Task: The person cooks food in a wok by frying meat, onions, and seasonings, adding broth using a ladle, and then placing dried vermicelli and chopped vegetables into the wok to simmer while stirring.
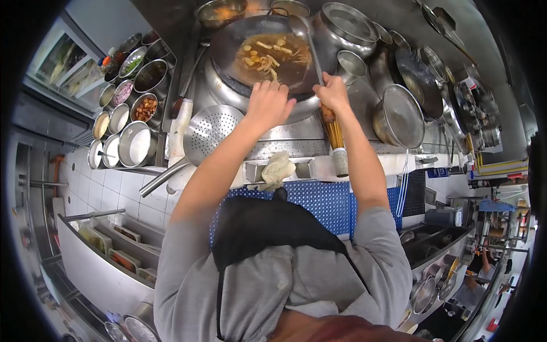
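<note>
A cook's right hand [331, 94] closes around the ladle [314, 53] at the stove [279, 133], gripping it low on the handle while the bowl end rests by the wok's far rim, right of its middle. The left hand [268, 105] lies at the near rim of the wok [226, 56], fingers bent over the edge; whether they clasp the metal or merely rest there is hidden beneath the palm. Brown broth and pale pieces of food [268, 57] fill the wok's middle. The ladle, long and slim, appears to be stiff metal, light when empty but probably tip-heavy once the bowl is full; the wooden grip at its near end looks the surest and coolest place to hold. The wok, broad and loaded, is likely heavy, its contents loose and apt to slop over a tilted rim, its bare metal perhaps hot and slick with oil. A soft, crumpled rag [279, 169] at the stove's near edge would pad a grip there. A strainer [208, 131] lies near the stove's left front corner, and a brush [335, 134] sits at the near edge, just below the right hand.
</note>
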The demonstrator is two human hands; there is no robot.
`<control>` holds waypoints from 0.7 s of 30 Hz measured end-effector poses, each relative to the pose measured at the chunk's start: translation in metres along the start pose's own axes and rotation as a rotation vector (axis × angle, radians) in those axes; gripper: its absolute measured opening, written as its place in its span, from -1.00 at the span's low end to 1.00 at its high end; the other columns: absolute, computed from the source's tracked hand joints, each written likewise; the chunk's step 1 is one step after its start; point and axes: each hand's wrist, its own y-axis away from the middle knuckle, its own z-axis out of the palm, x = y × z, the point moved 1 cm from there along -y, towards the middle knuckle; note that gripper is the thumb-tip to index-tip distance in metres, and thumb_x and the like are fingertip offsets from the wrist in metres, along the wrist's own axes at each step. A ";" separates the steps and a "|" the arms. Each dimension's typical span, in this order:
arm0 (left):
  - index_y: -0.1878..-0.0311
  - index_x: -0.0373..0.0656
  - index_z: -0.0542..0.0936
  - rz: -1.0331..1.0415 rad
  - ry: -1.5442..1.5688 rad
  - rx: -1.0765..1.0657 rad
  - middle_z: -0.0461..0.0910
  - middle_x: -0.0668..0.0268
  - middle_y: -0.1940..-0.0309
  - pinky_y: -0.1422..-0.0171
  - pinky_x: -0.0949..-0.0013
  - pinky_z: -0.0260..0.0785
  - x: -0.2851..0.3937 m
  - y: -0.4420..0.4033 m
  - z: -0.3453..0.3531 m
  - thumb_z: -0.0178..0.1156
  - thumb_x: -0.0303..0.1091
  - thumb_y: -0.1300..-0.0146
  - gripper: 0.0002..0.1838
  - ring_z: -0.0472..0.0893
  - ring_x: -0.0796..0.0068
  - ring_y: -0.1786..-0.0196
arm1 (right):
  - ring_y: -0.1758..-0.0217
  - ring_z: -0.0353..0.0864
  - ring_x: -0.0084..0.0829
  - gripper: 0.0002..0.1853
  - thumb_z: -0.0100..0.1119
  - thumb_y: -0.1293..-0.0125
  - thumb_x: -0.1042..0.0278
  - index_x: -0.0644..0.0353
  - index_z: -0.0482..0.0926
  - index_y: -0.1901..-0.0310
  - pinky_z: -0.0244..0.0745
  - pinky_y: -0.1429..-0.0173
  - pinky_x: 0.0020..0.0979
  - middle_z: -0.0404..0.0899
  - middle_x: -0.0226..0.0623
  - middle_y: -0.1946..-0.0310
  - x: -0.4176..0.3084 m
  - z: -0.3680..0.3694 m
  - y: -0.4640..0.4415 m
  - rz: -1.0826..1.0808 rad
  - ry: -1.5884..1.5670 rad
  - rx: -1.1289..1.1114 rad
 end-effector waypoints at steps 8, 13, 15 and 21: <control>0.33 -0.17 0.70 -0.020 0.025 -0.038 0.71 0.12 0.37 -0.03 0.05 0.38 -0.021 -0.006 0.039 0.23 -0.22 -0.30 -0.78 0.70 0.11 0.22 | 0.65 0.47 -0.54 -0.26 0.31 -0.19 0.50 0.43 0.32 -0.43 0.40 0.59 -0.42 0.50 -0.39 0.60 -0.008 0.019 0.012 -0.047 -0.127 -0.258; 0.33 -0.20 0.69 -0.130 0.049 -0.114 0.71 0.06 0.36 0.00 0.00 0.36 -0.011 -0.011 0.031 0.19 -0.24 -0.33 -0.76 0.69 0.03 0.19 | 0.18 0.75 0.03 -0.31 0.28 -0.10 0.35 0.32 0.47 -0.34 0.56 -0.04 -0.11 0.70 0.10 0.35 -0.007 -0.008 0.037 -0.137 0.189 -0.013; 0.33 -0.21 0.71 -0.143 0.055 -0.121 0.72 0.05 0.36 -0.02 0.00 0.36 -0.007 -0.013 0.025 0.19 -0.24 -0.33 -0.75 0.70 0.02 0.19 | 0.08 0.71 0.11 -0.36 0.26 -0.12 0.35 0.33 0.50 -0.29 0.53 -0.09 -0.05 0.69 0.15 0.30 -0.001 -0.018 0.037 -0.113 0.267 0.043; 0.31 -0.22 0.66 -0.159 0.066 -0.151 0.70 0.00 0.33 -0.03 -0.06 0.38 -0.011 -0.009 0.035 0.18 -0.21 -0.36 -0.74 0.68 -0.04 0.17 | 0.51 0.74 -0.25 -0.33 0.29 -0.15 0.32 0.44 0.46 -0.31 0.59 0.15 -0.23 0.70 0.03 0.48 0.038 -0.022 0.048 0.023 0.155 -0.057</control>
